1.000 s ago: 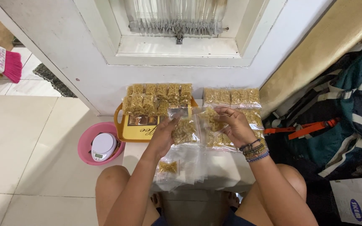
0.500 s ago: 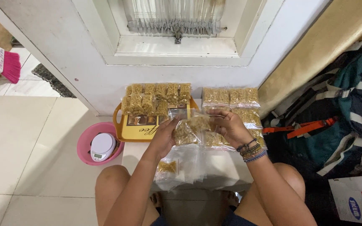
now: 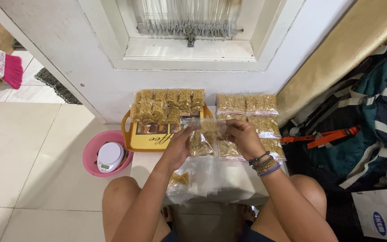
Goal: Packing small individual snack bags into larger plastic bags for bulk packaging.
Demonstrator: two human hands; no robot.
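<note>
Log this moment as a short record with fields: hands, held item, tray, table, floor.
hands: left hand and right hand both pinch one small clear snack bag
tray: yellow tray stacked with filled snack bags
table: white table with rows of filled bags and a pile of empty clear bags
floor: kitchen scale in pink basin

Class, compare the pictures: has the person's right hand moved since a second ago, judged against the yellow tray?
Yes. The right hand has shifted left toward the yellow tray, closing on the left hand at the small clear bag.
</note>
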